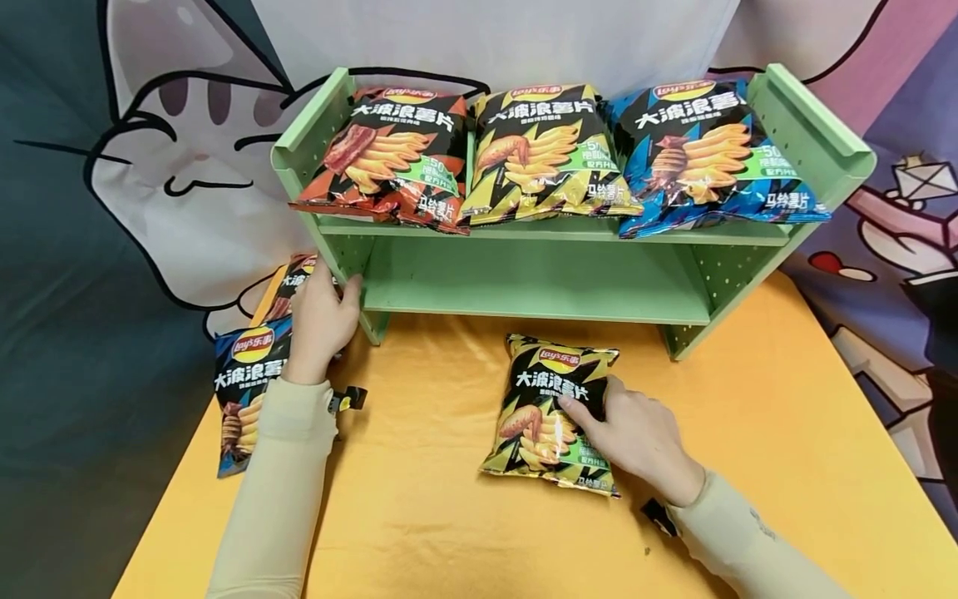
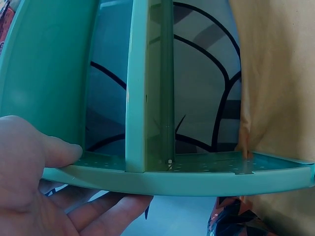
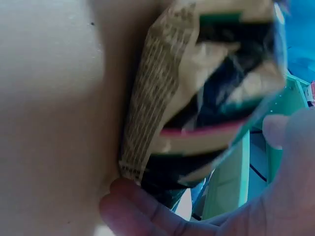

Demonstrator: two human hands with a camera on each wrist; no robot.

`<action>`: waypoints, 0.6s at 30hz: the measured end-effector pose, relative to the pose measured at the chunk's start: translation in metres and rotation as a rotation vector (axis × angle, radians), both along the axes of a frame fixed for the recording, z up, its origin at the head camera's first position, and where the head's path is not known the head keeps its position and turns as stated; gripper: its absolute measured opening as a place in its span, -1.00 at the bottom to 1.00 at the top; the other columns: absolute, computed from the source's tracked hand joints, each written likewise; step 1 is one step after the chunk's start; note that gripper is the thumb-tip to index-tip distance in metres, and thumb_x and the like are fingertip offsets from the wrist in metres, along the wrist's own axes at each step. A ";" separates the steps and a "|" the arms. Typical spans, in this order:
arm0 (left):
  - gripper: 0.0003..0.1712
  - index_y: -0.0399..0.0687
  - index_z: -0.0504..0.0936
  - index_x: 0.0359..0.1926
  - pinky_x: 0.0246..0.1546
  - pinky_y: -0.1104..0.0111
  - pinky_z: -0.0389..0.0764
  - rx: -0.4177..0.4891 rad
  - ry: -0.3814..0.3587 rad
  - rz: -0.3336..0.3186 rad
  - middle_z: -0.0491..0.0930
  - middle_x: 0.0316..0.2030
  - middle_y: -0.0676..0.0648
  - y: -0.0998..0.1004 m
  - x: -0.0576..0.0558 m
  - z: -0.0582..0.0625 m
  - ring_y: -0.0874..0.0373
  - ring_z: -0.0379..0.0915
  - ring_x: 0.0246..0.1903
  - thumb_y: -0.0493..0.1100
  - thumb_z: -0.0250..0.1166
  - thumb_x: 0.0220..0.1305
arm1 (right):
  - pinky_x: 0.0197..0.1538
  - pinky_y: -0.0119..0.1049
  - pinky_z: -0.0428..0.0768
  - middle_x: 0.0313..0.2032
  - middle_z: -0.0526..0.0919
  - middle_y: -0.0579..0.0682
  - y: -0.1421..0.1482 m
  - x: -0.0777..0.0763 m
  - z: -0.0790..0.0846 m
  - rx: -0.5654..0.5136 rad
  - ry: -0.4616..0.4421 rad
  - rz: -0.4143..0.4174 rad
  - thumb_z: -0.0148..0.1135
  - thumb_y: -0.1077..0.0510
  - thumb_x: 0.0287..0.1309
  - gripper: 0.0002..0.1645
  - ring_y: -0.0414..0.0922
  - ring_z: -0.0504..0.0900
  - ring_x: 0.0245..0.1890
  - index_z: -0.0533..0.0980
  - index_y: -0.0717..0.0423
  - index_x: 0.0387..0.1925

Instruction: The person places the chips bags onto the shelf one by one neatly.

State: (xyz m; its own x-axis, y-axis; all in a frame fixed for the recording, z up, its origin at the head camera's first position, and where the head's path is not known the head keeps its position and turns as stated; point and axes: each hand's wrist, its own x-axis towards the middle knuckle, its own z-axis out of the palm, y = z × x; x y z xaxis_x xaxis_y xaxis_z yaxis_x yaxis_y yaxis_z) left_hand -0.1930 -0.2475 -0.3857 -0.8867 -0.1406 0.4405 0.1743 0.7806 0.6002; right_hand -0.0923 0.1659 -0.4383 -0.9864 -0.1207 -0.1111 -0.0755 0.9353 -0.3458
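My left hand [image 1: 323, 316] grips the left side panel of a green two-tier shelf [image 1: 539, 274]. In the left wrist view, the thumb lies on the panel's inner side and the fingers [image 2: 115, 211] curl along its outer side. In front of the shelf, my right hand [image 1: 636, 433] holds a yellow-and-black bag of potato chips [image 1: 550, 416] by its right side. Its thumb rests on the bag's printed front. The right wrist view shows the fingers [image 3: 133, 204] at the bag's lower end, with the thumb apart on the other side.
On the upper tier sit a red chip bag [image 1: 389, 158], a yellow chip bag [image 1: 542, 154] and a blue chip bag [image 1: 711, 158]. Left of the shelf, a blue chip bag [image 1: 239, 399] and a red chip bag [image 1: 288, 287] lie on the yellow tablecloth [image 1: 419, 516].
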 end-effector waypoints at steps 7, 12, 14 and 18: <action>-0.46 -0.11 0.40 0.41 0.13 -0.30 0.50 0.000 0.001 0.002 0.60 0.25 -0.33 0.001 0.001 0.002 -0.37 0.57 0.17 -0.11 0.18 0.49 | -0.61 -0.20 0.38 -0.49 0.62 0.10 -0.013 -0.010 -0.004 0.020 -0.030 0.005 -0.15 -0.84 0.04 0.52 -0.05 0.60 -0.56 0.25 0.43 0.44; -0.46 -0.12 0.39 0.41 0.08 -0.30 0.52 -0.008 -0.007 0.006 0.61 0.23 -0.36 0.002 0.002 0.002 -0.40 0.59 0.13 -0.07 0.15 0.51 | -0.62 -0.22 0.39 -0.51 0.58 0.09 -0.017 -0.014 -0.008 0.034 -0.040 0.014 -0.11 -0.87 -0.03 0.63 -0.05 0.56 -0.60 0.15 0.49 0.49; -0.46 -0.12 0.39 0.42 0.08 -0.31 0.52 -0.010 -0.007 0.006 0.61 0.24 -0.36 0.002 0.002 0.001 -0.40 0.59 0.13 -0.08 0.15 0.51 | -0.64 -0.22 0.38 -0.56 0.54 0.06 -0.017 -0.015 -0.010 0.035 -0.049 0.011 -0.09 -0.87 -0.05 0.66 -0.06 0.52 -0.64 0.14 0.51 0.49; -0.45 -0.13 0.38 0.43 0.09 -0.31 0.52 -0.008 -0.005 0.003 0.60 0.25 -0.36 0.002 0.002 0.002 -0.40 0.58 0.14 -0.09 0.15 0.51 | -0.66 -0.24 0.34 -0.66 0.45 -0.01 -0.018 -0.015 -0.012 0.018 -0.067 0.002 -0.05 -0.88 -0.08 0.62 -0.08 0.44 -0.71 0.28 0.54 0.38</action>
State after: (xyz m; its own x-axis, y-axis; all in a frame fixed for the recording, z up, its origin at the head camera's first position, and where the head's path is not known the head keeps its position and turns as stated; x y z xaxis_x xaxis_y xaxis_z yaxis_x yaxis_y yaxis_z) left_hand -0.1912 -0.2459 -0.3836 -0.8886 -0.1400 0.4368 0.1688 0.7857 0.5951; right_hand -0.1072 0.1484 -0.4507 -0.9764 -0.1205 -0.1791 -0.0551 0.9414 -0.3329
